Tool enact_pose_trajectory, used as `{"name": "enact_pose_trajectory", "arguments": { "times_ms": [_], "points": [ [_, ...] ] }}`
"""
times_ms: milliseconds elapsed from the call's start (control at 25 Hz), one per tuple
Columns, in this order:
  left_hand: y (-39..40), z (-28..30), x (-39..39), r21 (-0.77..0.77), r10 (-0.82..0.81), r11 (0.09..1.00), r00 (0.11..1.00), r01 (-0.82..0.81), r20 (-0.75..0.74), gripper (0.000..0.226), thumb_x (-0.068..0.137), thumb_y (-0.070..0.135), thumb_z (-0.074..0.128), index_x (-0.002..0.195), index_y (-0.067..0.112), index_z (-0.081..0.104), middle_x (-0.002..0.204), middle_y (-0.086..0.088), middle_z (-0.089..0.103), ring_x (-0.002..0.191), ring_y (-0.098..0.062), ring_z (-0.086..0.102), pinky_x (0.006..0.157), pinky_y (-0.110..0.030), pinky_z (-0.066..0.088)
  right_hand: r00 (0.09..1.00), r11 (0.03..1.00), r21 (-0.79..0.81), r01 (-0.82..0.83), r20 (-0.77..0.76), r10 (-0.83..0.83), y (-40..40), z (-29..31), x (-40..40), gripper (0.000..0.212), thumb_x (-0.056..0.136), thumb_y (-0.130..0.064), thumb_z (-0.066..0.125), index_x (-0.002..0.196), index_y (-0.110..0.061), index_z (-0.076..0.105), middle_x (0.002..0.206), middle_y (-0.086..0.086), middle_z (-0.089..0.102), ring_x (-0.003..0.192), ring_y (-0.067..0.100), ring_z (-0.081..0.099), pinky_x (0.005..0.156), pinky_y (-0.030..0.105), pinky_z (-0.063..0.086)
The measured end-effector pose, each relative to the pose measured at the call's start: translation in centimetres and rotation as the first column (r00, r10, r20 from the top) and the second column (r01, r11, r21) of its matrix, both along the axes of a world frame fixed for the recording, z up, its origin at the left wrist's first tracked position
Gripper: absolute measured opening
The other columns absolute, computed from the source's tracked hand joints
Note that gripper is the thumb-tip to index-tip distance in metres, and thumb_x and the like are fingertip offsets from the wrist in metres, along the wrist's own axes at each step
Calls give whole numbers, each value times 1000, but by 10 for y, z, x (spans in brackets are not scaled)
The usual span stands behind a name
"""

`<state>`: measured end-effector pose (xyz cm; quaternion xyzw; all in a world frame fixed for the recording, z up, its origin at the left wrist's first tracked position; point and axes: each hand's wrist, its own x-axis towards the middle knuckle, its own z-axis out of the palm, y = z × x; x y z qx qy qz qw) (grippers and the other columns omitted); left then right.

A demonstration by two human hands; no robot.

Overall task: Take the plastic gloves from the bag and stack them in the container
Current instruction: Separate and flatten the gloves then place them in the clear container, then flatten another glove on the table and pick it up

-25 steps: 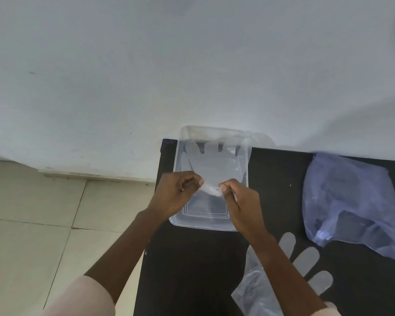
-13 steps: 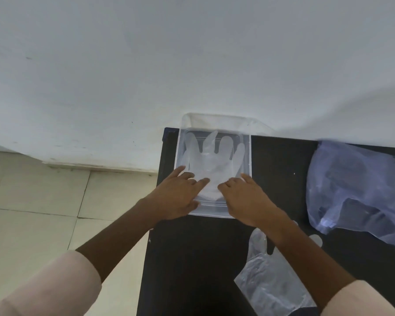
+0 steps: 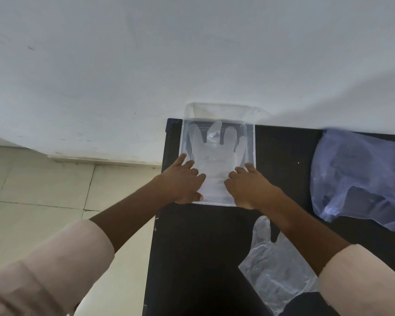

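Hands rest flat on a clear plastic glove that lies spread inside a clear plastic container at the far left corner of a black table. The left hand lies palm down on the near left part of the container, fingers straight and fanned, their tips on the glove's cuff end and on the container's left rim; it grasps nothing. The right hand mirrors it on the near right side, fingers extended and pressing on the glove's lower edge, likewise released and holding nothing. The glove in the container points its fingers away from the person, toward the white wall, with one finger slightly crumpled near the far end. A clear lid or second tray leans against the wall just behind the container.

A second clear plastic glove lies flat on the table, near the person and partly under the right forearm, thumb pointing away. To the right, well apart from the container, a crumpled bluish translucent plastic bag sits on the table by the wall. Both arms wear pale pink sleeves pushed up the forearm. Cream floor tiles show to the left of the table.
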<state>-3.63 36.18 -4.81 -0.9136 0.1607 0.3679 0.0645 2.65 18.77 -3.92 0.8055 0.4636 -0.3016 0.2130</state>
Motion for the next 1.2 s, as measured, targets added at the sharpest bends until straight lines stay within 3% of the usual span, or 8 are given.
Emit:
{"name": "enact_pose_trajectory", "arguments": {
  "times_ms": [80,160,240,360,480,600,880,1200],
  "points": [
    [-1,5,3,-96,62,994,997,-58,40,66,95,54,43,149,17,32,153,-8,41,144,-32,30,119,-51,12,997,984,159,80,-13,-79,-1,8,-3,51,93,-25,57,141,-17,42,148,10,43,139,30,36,119,50,16],
    [-1,10,6,-397,276,889,959,-229,67,54,96,43,52,143,19,42,146,-6,49,134,-27,43,113,-44,30,965,867,423,262,-106,-240,-6,18,-5,44,95,-26,53,138,-19,45,142,7,51,129,27,48,113,45,31],
    [-4,16,8,-714,547,592,837,-375,15,38,94,30,60,130,21,57,134,-3,59,121,-21,54,105,-38,43,846,574,629,525,-311,-433,-13,28,-10,34,95,-26,54,129,-19,53,133,4,58,118,22,57,105,39,42],
    [-16,26,9,-872,799,120,568,-474,-198,15,91,22,66,105,28,65,111,2,67,98,-15,64,90,-35,54,581,63,670,739,-587,-564,-21,33,-14,18,93,-19,59,110,-14,63,114,2,66,98,14,63,91,28,52],
    [-41,44,6,-832,769,-102,487,-546,-414,11,94,21,61,102,26,66,107,-6,70,98,-22,66,87,-38,53,288,-267,467,843,-812,-508,-34,39,-26,12,94,-18,59,103,-13,65,102,2,68,92,14,64,83,29,55],
    [-66,59,-6,-813,698,-122,533,-569,-478,15,95,19,57,106,21,67,108,-7,71,99,-22,67,87,-36,52,163,-368,374,851,-855,-493,-56,44,-49,14,94,-21,59,103,-13,66,102,5,70,93,19,67,82,29,57],
    [-123,51,-49,-791,588,-61,618,-609,-521,11,96,23,58,104,25,66,109,-5,70,99,-20,67,87,-34,53,18,-502,325,802,-852,-523,-119,44,-111,12,95,-23,57,102,-19,65,110,6,68,101,19,66,89,37,56],
    [-191,34,-93,-686,583,-12,552,-727,-596,18,96,17,57,112,17,64,108,-5,68,99,-21,64,77,-28,51,-70,-550,244,799,-870,-488,-184,17,-157,9,93,-22,59,91,-26,66,105,3,69,98,17,66,82,32,55]
  ]
}}
